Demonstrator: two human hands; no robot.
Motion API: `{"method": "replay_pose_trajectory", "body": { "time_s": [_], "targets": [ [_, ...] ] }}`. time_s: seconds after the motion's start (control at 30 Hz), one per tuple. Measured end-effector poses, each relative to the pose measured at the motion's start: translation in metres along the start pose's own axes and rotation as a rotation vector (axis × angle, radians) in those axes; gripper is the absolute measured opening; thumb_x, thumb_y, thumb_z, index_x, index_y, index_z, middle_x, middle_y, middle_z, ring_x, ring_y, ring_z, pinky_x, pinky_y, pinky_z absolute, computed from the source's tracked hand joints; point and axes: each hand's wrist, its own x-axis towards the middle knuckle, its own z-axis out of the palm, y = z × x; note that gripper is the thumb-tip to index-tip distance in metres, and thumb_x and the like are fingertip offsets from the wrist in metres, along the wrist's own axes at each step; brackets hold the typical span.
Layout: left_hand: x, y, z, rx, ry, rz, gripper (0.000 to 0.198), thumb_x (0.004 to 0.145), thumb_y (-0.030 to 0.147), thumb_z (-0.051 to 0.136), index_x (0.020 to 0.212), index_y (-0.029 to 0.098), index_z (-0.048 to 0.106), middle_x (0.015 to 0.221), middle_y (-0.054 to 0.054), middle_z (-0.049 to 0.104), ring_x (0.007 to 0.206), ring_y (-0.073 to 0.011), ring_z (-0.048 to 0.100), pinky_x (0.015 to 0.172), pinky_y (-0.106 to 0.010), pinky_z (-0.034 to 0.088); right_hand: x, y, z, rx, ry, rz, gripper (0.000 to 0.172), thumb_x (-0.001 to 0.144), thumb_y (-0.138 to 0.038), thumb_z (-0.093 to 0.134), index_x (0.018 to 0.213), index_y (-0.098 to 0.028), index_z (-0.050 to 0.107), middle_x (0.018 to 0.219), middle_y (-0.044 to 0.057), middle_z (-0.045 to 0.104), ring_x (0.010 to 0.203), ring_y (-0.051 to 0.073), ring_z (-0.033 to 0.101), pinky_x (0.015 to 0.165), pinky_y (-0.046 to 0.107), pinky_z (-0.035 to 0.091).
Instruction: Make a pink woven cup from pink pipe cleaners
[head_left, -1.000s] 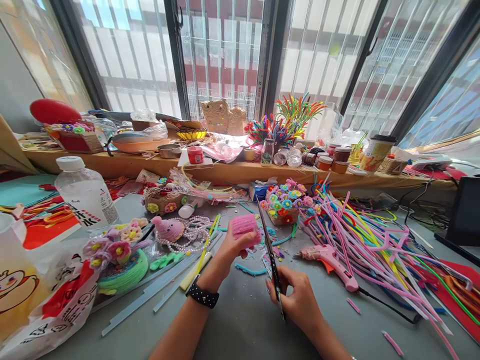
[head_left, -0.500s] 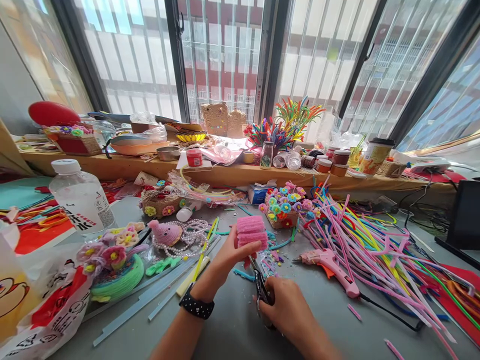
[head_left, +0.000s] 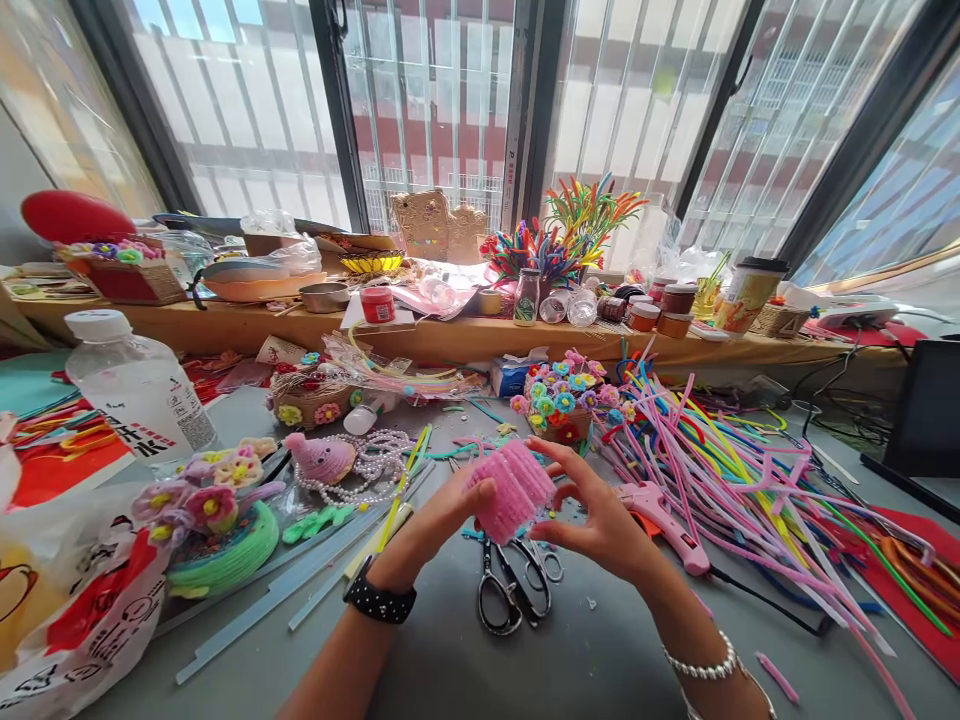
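A fuzzy pink block of pipe cleaners, ridged in side-by-side rows, is held tilted above the middle of the table. My left hand grips it from the left, thumb on the near face. At its right edge is my right hand, thumb and fingers curved apart; whether a fingertip touches the block I cannot tell. Black-handled scissors lie on the table just below, their blades hidden by the block. A smaller pair of scissors lies beside them, partly covered.
To the right are a pink glue gun and a heap of pipe cleaners. A flower basket stands behind. On the left are glue sticks, a pink crocheted figure, a green flower piece and a water bottle.
My right hand has let go of the black-handled scissors, now lying on the table, and moved up to the pink block's right side. The block has been turned and tilted in my left hand.
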Motion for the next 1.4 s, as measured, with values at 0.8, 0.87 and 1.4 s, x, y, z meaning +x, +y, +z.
{"method": "replay_pose_trajectory", "body": {
  "time_s": [0.8,0.87,1.4],
  "targets": [
    [0.004,-0.012,0.016,0.124,-0.112,-0.062,0.052,0.063,0.052,0.063,0.100,0.015,0.058,0.088,-0.005,0.062,0.072,-0.0157,0.054,0.064,-0.025,0.040,-0.014,0.001,0.008,-0.368,0.234,-0.319,0.061,0.071,-0.013,0.061,0.125,-0.027,0.036,0.119,0.006,0.044,0.111,0.022,0.041,0.095,0.039,0.036],
    [0.003,-0.011,0.017,0.112,-0.105,-0.050,0.049,0.065,0.049,0.063,0.101,0.016,0.058,0.090,-0.006,0.062,0.075,-0.0169,0.054,0.065,-0.027,0.041,-0.015,0.001,0.010,-0.378,0.236,-0.318,0.059,0.071,-0.013,0.060,0.124,-0.027,0.038,0.119,0.007,0.044,0.111,0.022,0.041,0.094,0.039,0.037],
    [0.000,0.004,0.026,-0.233,0.166,-0.061,0.037,0.071,0.042,0.060,0.098,0.017,0.060,0.094,-0.006,0.064,0.083,-0.0185,0.059,0.075,-0.031,0.050,-0.020,0.016,-0.008,-0.615,0.507,-0.227,0.046,0.078,-0.036,0.056,0.120,-0.018,0.045,0.114,0.010,0.053,0.109,0.023,0.046,0.092,0.040,0.039]
  ]
}}
